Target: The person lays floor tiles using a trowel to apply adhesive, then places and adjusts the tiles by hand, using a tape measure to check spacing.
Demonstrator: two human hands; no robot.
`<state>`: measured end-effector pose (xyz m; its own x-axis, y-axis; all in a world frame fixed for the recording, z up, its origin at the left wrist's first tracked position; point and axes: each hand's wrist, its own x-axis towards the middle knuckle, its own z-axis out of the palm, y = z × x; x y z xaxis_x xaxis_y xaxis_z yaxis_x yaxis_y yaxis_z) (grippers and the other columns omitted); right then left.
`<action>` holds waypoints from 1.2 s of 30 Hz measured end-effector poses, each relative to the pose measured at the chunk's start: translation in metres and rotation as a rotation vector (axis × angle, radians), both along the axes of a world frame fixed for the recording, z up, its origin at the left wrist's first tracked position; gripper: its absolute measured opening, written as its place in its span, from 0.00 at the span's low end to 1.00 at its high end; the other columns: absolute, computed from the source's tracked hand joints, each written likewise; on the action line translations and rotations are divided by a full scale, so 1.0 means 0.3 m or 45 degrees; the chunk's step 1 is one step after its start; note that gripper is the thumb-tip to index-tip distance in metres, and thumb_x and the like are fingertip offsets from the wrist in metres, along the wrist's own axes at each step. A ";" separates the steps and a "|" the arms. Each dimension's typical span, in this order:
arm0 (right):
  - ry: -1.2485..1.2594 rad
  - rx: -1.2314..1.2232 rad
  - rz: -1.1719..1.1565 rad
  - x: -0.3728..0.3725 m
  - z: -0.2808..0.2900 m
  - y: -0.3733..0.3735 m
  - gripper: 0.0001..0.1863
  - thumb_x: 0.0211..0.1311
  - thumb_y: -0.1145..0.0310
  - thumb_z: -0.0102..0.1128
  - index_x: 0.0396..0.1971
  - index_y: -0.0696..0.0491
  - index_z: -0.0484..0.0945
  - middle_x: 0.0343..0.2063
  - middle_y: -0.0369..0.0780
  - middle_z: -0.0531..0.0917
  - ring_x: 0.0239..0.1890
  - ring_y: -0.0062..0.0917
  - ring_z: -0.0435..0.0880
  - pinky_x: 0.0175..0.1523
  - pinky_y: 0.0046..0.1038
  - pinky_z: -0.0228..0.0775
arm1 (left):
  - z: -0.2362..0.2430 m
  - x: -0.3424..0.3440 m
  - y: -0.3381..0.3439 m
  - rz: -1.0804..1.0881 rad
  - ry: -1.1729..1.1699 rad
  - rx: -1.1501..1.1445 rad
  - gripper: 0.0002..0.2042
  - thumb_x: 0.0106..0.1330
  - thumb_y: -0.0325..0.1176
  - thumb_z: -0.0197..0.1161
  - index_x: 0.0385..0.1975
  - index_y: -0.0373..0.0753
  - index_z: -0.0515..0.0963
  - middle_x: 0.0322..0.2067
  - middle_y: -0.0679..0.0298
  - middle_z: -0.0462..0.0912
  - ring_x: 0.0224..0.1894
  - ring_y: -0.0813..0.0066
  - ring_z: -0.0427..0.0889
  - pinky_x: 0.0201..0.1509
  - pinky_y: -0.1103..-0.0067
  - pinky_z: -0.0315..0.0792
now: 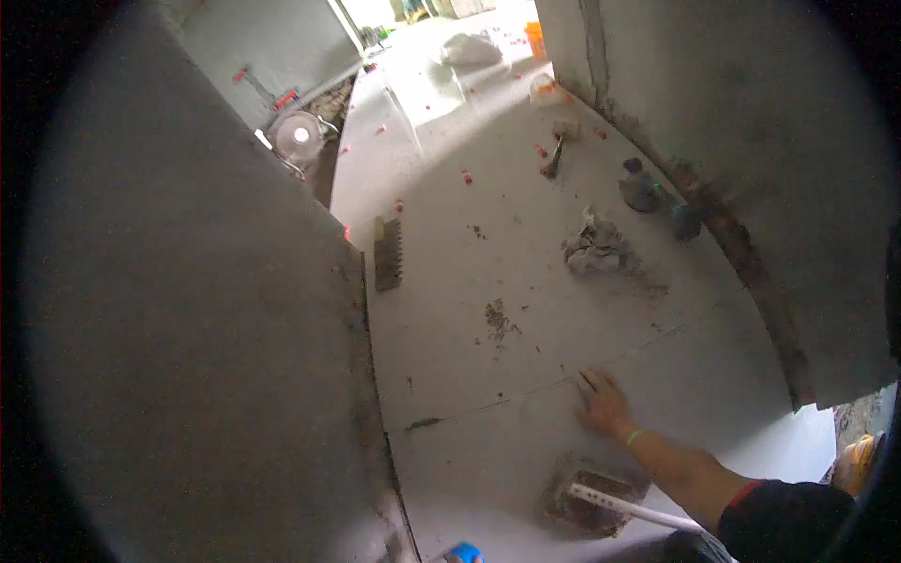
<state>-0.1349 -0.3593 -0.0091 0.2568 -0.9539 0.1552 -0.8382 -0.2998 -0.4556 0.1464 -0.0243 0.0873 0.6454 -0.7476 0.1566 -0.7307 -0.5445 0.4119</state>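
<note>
Head view: right hand [603, 403] lies flat, fingers spread, pressing the tile [526, 450] beside its joint [526, 389]; left hand unseen.

No package, label, sign or screen shows clearly on this tiled floor; the only possible candidate is a whitish, crumpled bag-like shape [466, 49] far off near the doorway, too blurred to identify.

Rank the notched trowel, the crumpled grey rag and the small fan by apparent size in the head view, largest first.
1. Notched trowel, longest on the floor tiles.
2. Crumpled grey rag and small fan look similar; the fan lies farther from the camera, so their order is unsure.
</note>
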 end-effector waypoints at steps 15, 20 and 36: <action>-0.797 0.689 -0.414 -1.280 0.087 1.270 0.22 0.67 0.65 0.59 0.55 0.63 0.72 0.55 0.45 0.75 0.53 0.28 0.77 0.54 0.31 0.74 | 0.177 -0.291 0.964 0.555 0.449 0.195 0.19 0.64 0.36 0.61 0.54 0.36 0.75 0.36 0.49 0.83 0.38 0.50 0.81 0.43 0.60 0.74; -0.953 0.982 -1.078 -1.552 0.158 1.798 0.12 0.66 0.65 0.56 0.40 0.57 0.80 0.35 0.39 0.83 0.36 0.27 0.81 0.40 0.26 0.76 | 0.033 -0.292 1.102 0.601 0.012 0.261 0.16 0.59 0.35 0.62 0.47 0.39 0.78 0.30 0.47 0.83 0.34 0.44 0.83 0.38 0.56 0.75; -0.376 1.205 -0.603 -1.368 0.286 1.890 0.10 0.65 0.67 0.52 0.35 0.57 0.79 0.29 0.35 0.81 0.31 0.22 0.77 0.35 0.27 0.70 | -0.091 -0.143 0.957 0.499 -0.116 0.190 0.16 0.63 0.31 0.62 0.47 0.28 0.74 0.45 0.46 0.78 0.44 0.45 0.79 0.45 0.61 0.75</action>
